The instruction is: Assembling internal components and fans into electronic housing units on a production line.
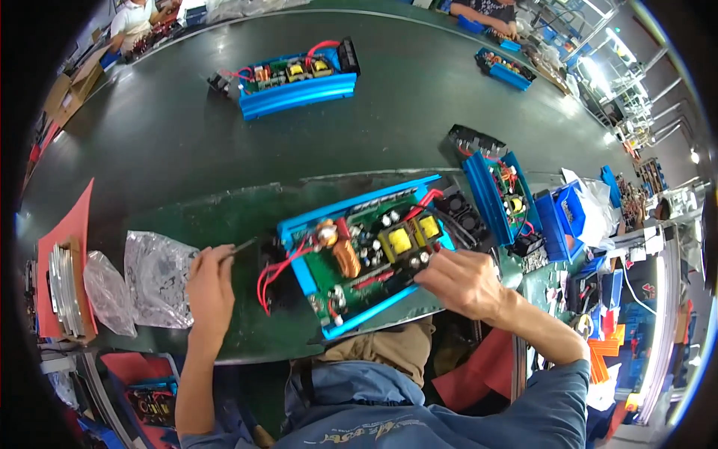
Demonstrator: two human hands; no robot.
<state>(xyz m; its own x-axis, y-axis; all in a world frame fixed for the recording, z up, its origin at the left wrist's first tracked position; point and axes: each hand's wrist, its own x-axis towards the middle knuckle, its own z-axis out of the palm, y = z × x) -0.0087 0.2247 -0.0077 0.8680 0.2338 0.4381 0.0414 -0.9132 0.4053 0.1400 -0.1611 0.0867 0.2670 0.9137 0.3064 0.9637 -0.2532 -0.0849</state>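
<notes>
In front of me an open blue metal housing [370, 308] lies slightly tilted, with a green circuit board [319, 278] inside. The board carries yellow-wrapped transformers [400, 240] and a copper coil [346, 258]. Red wires run to a black end piece [271, 258] on the left; a black fan [460, 208] sits at the right end. My left hand [209, 288] is closed on a thin metal tool [245, 245], its tip pointing toward the black end piece. My right hand [467, 284] has its fingers pinched together at the board's right edge, beside the transformers; whatever they grip is hidden.
Another blue housing [485, 196] stands close on the right, beside a blue bin [559, 224]. Farther off lie two more housings, one left of centre [299, 96] and one at right [508, 73]. Clear plastic bags [158, 278] are on the left. Co-workers sit across the table.
</notes>
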